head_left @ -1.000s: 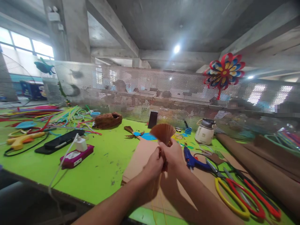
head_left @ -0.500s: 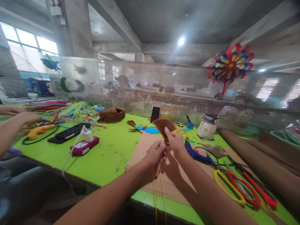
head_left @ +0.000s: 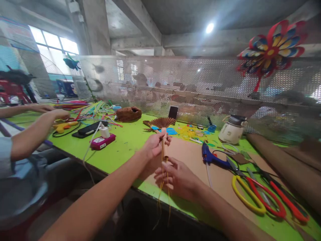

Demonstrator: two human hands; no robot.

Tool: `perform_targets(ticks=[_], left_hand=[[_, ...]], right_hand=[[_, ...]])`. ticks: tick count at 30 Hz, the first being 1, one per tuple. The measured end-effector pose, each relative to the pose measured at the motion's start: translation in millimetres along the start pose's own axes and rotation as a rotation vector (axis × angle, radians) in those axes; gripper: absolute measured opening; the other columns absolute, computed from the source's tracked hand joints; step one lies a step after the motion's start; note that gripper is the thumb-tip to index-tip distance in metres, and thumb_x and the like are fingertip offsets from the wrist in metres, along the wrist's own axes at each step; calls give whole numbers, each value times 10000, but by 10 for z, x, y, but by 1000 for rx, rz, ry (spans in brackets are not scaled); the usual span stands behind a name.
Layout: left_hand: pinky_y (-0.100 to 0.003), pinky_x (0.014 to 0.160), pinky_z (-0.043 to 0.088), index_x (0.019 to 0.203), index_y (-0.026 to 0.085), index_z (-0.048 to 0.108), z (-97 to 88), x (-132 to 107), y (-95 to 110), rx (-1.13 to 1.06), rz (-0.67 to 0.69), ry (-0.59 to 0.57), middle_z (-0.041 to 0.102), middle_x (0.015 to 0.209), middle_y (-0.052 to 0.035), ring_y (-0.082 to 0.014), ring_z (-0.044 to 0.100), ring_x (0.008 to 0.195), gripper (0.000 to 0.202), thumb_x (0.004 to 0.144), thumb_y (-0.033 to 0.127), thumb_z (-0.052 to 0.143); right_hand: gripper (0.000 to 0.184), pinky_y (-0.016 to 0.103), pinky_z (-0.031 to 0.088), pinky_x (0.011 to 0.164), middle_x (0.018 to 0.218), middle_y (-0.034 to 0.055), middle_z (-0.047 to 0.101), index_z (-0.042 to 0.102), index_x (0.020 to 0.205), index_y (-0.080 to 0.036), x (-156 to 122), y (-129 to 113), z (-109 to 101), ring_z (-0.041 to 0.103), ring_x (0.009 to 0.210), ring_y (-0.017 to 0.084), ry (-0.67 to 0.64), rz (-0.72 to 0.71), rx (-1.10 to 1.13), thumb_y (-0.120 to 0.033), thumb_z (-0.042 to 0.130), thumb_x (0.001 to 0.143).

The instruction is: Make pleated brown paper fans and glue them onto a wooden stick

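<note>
My left hand (head_left: 153, 147) is closed around the stem of a small brown pleated paper fan (head_left: 162, 123), held upright over the table edge. Thin yellow strands (head_left: 163, 187) hang down from the stem. My right hand (head_left: 175, 177) sits lower, just below the stem, with its fingers pinching those strands. Both hands hover above a brown cardboard sheet (head_left: 200, 160) on the green table (head_left: 125, 147).
A blue glue gun (head_left: 213, 158), yellow and red scissors (head_left: 258, 194), a white pot (head_left: 232, 130) and brown rolls (head_left: 281, 164) lie to the right. A pink box with charger (head_left: 102, 140), a phone and coloured strips lie left. Another person's arms (head_left: 32, 134) work at far left. A mesh screen (head_left: 190, 87) stands behind.
My right hand has dropped from the fan's base down to the hanging strands. My left hand now holds the stem alone. The camera has turned left, showing more of the neighbour.
</note>
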State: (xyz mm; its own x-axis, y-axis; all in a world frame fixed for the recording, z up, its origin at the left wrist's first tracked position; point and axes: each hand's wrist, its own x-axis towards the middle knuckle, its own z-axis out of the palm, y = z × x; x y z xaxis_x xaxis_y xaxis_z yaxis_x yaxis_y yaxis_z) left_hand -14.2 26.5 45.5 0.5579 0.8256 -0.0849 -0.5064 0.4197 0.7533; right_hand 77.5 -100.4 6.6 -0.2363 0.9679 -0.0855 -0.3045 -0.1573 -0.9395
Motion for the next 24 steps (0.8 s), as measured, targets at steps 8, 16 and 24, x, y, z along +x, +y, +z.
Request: perform_targets(ticks=[8, 16, 24], left_hand=[[-106, 408, 395, 794, 122, 496, -48, 104, 30, 38, 25, 92, 496, 667, -20, -49, 488, 503, 144, 912, 155, 421], [-221, 529, 520, 787, 111, 525, -305, 192, -207, 289, 15, 233, 608, 661, -56, -104, 594, 538, 71, 852, 107, 498], [-236, 500, 459, 738, 156, 473, -339, 202, -255, 679, 161, 323, 636, 671, -53, -131, 601, 537, 130, 792, 231, 565]], right_hand=[[339, 180, 216, 382, 442, -48, 570, 573, 817, -126, -169, 67, 113, 385, 304, 38, -114, 86, -117, -463, 545, 797], [470, 170, 226, 302, 443, -45, 567, 499, 826, -153, -270, 237, 375, 420, 258, 62, -110, 172, -58, -609, 493, 713], [474, 198, 346, 404, 502, 26, 626, 531, 837, -137, -214, 706, 468, 575, 395, 130, -197, 259, -165, -594, 408, 827]])
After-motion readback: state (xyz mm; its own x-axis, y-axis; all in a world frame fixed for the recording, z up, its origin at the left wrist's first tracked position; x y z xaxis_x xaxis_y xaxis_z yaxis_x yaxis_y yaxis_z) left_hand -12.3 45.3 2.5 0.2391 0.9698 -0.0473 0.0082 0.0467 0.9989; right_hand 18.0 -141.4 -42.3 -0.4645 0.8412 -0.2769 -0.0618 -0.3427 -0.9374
